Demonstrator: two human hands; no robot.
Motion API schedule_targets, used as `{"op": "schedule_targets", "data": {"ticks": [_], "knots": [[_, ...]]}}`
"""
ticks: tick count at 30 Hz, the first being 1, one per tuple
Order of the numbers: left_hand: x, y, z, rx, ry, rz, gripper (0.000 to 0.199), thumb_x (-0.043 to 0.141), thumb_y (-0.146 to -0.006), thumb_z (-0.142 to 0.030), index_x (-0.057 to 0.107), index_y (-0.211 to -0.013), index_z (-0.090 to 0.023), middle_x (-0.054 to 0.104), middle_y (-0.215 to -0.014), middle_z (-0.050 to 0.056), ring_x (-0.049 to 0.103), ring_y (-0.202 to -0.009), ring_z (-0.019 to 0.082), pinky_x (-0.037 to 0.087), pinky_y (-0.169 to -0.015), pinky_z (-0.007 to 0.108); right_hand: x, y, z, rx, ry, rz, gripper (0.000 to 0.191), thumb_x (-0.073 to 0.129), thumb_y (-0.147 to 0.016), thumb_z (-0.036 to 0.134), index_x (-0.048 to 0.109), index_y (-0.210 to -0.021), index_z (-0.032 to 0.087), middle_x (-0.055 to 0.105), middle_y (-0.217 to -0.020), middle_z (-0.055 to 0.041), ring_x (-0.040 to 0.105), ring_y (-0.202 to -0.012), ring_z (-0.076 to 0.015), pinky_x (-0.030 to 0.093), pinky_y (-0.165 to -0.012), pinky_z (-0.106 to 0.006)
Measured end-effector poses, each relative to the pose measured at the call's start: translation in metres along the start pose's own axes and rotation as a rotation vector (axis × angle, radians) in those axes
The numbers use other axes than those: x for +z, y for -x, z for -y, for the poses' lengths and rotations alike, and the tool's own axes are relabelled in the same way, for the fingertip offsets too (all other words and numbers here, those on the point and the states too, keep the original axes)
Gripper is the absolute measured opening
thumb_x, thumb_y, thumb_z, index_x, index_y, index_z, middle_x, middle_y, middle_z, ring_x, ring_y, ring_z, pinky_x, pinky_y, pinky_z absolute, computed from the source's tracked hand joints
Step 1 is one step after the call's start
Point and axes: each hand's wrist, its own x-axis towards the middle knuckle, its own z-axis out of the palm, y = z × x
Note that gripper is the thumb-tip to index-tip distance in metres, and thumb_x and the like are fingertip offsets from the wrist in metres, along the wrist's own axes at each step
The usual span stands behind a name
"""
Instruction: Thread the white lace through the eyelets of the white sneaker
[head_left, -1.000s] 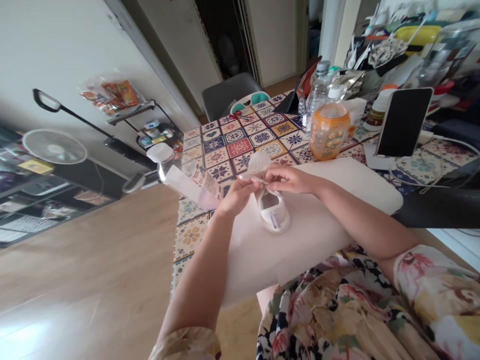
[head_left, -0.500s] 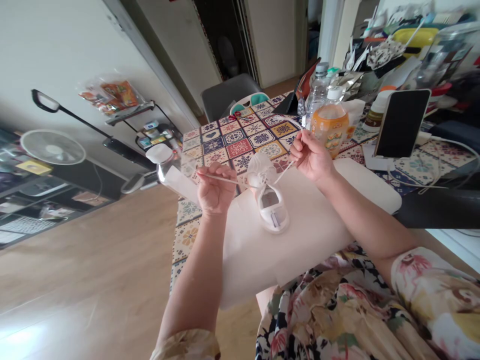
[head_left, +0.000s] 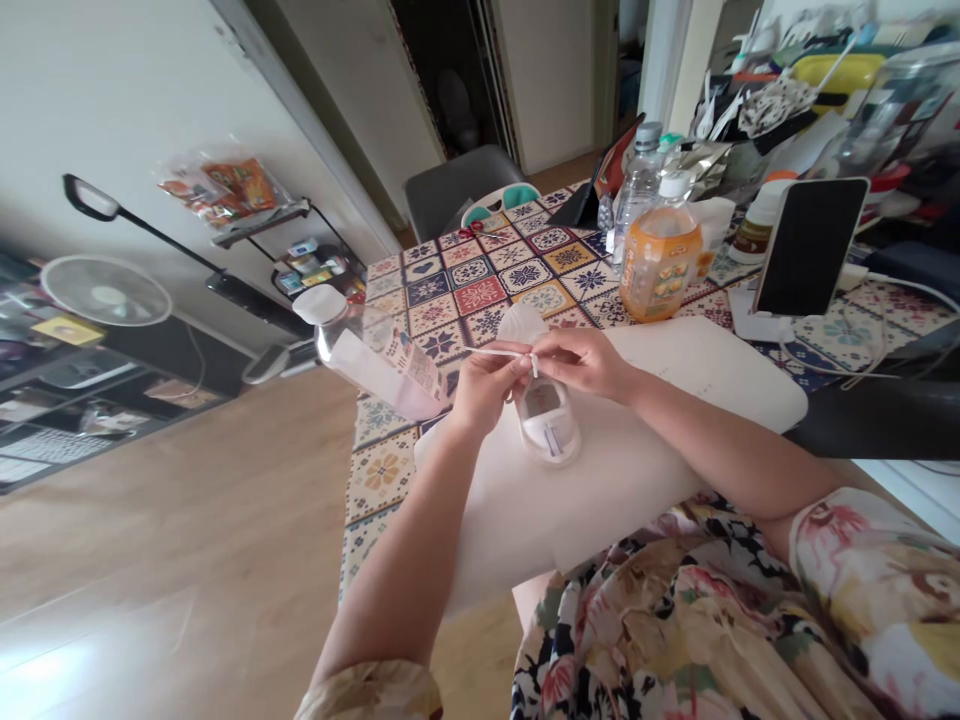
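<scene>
While the left hand [head_left: 484, 392] pinches the white lace [head_left: 496, 351] between its fingertips, the right hand [head_left: 585, 362] pinches it just beside, both above the white shoe [head_left: 553, 438]. The shoe rests on a white mat [head_left: 622, 480] at the near edge of the patterned table [head_left: 480, 294], heel toward the person. By the left edge is a white-capped bottle [head_left: 379, 360]; beyond the mat stands an orange-labelled bottle [head_left: 661, 262].

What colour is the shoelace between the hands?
The shoelace is white, seen best in the head view.
</scene>
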Motion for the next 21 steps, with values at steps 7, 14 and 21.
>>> {"op": "schedule_targets", "data": {"ticks": [7,14,21], "knots": [[0.0022,0.0047,-0.0030,0.105,-0.109,-0.004,0.028,0.086,-0.061,-0.036,0.067,-0.069,-0.017,0.061,-0.056,-0.003,0.047,-0.044,0.005,0.036,-0.042,0.019,-0.0022,-0.0025,-0.0015,0.085,-0.100,-0.147,0.034,0.060,-0.086,0.046,0.059,-0.067,0.017,0.054,-0.060,0.0016,0.046,-0.056,-0.0103,0.036,-0.053,-0.024],[-0.0005,0.0064,-0.0036,0.164,-0.220,-0.045,0.027,0.084,-0.064,-0.038,0.072,-0.077,-0.018,0.067,-0.066,0.000,0.054,-0.052,0.008,0.044,-0.050,0.023,-0.0030,-0.0065,0.0001,0.145,-0.184,-0.134,0.022,0.070,-0.078,0.038,0.060,-0.077,0.018,0.056,-0.068,0.0019,0.047,-0.059,-0.0100,0.037,-0.055,-0.023],[-0.0067,0.0048,-0.0026,0.306,-0.336,-0.106,0.022,0.083,-0.065,-0.039,0.074,-0.075,-0.022,0.069,-0.082,0.004,0.062,-0.072,0.013,0.049,-0.059,0.025,-0.0052,-0.0051,-0.0032,0.056,-0.096,0.069,0.009,0.065,-0.079,0.026,0.064,-0.083,0.018,0.058,-0.082,-0.0015,0.051,-0.070,-0.0124,0.040,-0.062,-0.025]]}}
